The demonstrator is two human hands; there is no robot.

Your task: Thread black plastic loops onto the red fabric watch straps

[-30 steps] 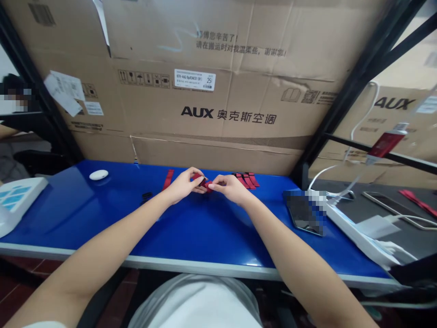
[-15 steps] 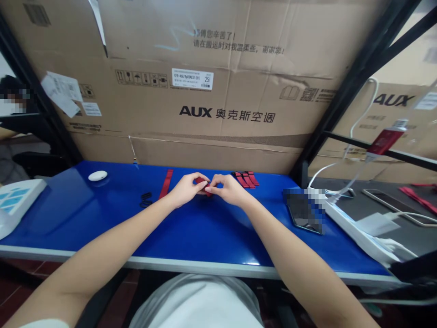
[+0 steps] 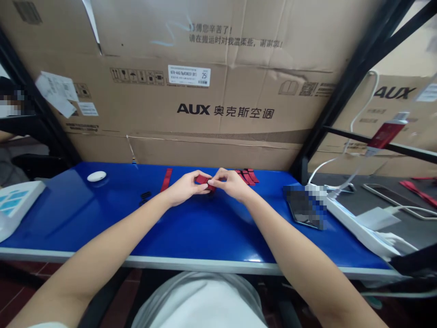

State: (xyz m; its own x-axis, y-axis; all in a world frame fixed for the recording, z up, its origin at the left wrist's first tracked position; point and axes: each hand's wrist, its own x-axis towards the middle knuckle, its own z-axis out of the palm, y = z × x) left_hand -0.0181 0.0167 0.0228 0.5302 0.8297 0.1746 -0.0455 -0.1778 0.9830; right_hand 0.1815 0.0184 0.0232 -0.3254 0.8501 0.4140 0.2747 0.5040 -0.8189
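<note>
Between my hands, a little above the blue table point(image 3: 191, 232), is a red strap point(image 3: 202, 179), partly covered by my fingers. My left hand point(image 3: 186, 187) is closed on its left side. My right hand point(image 3: 230, 183) pinches its right end between thumb and fingers. Another red strap point(image 3: 166, 180) lies flat just left of my left hand, with black buckles point(image 3: 145, 197) beside it. Behind my right hand lie several red straps with black parts point(image 3: 248, 176), side by side.
A dark phone point(image 3: 304, 207) and a white power strip point(image 3: 355, 223) lie at the right. At the left are a small white oval object point(image 3: 96, 176) and a white device point(image 3: 20, 205). A large cardboard sheet point(image 3: 153, 109) stands along the back, between black frame posts point(image 3: 341, 95).
More of the red strap shows between my fingers, and my right hand has shifted slightly up along it. The whole view has moved a little.
</note>
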